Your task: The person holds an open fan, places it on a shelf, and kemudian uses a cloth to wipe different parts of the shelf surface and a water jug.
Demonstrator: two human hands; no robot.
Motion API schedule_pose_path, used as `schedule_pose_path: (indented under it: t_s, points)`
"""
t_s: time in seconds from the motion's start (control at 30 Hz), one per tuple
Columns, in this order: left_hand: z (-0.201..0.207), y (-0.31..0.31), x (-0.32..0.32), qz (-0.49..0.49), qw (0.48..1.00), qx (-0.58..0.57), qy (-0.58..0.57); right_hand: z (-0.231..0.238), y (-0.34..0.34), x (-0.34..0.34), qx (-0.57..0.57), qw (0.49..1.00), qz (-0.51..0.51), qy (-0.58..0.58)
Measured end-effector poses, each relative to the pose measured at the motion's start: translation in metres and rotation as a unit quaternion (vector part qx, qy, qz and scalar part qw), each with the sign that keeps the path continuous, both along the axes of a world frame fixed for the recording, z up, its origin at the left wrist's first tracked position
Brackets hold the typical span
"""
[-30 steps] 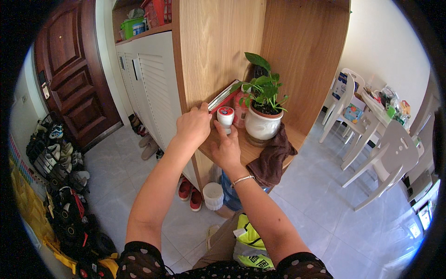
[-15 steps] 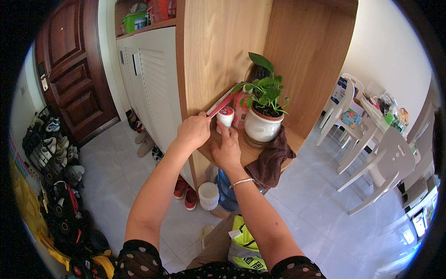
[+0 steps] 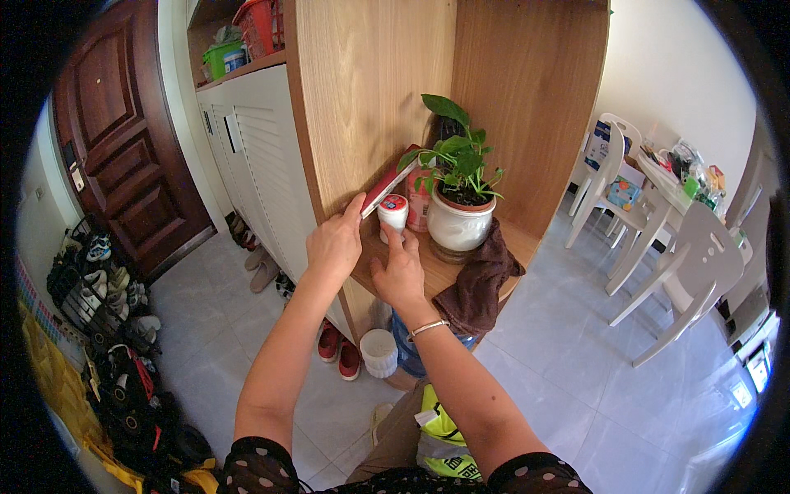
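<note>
My left hand (image 3: 336, 249) is closed on the near end of a thin red book-like item (image 3: 387, 188) with a pale edge, which slants along the shelf's left wall. Beside it, the fingers of my right hand (image 3: 401, 272) grip the lower part of a small white jar (image 3: 393, 214) with a red lid. Just behind the jar is a pink container (image 3: 418, 206), partly hidden. A green leafy plant (image 3: 462, 156) grows in a white pot (image 3: 459, 229) to the right. A dark brown cloth (image 3: 481, 276) hangs over the shelf's front edge.
Under the wooden shelf (image 3: 444, 267) are a white ribbed bin (image 3: 379, 352) and a blue water jug (image 3: 407, 350). A white louvred cabinet (image 3: 259, 140) adjoins on the left. Shoes (image 3: 99, 280) fill a rack near the brown door (image 3: 127, 140). White chairs (image 3: 699, 272) stand at right.
The red book-like item has tilted, showing more of its pale edge, with my left hand still on it. My right hand stays at the jar. The whole view has shifted slightly.
</note>
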State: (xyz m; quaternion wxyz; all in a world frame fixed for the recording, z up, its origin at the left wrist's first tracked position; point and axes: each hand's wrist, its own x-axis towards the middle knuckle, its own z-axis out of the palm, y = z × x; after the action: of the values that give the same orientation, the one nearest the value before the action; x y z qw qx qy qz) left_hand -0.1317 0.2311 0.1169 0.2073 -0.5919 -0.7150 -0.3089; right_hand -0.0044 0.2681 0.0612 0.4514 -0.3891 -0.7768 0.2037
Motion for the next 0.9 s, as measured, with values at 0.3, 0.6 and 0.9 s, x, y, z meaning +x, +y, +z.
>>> schedule_pose_path:
  t_s: [0.3, 0.6, 0.9]
  points:
    - [0.027, -0.001, 0.009, 0.026, 0.992, -0.013, 0.120, 0.003, 0.001, -0.002, 0.013, 0.999, -0.016, -0.051]
    - [0.030, -0.007, 0.004, 0.016, 0.994, -0.041, 0.103, -0.002, -0.001, -0.005, 0.046, 0.998, -0.037, -0.012]
    - [0.023, -0.008, -0.010, -0.005, 0.995, -0.054, 0.081, 0.030, 0.007, -0.004, 0.038, 0.994, -0.099, 0.011]
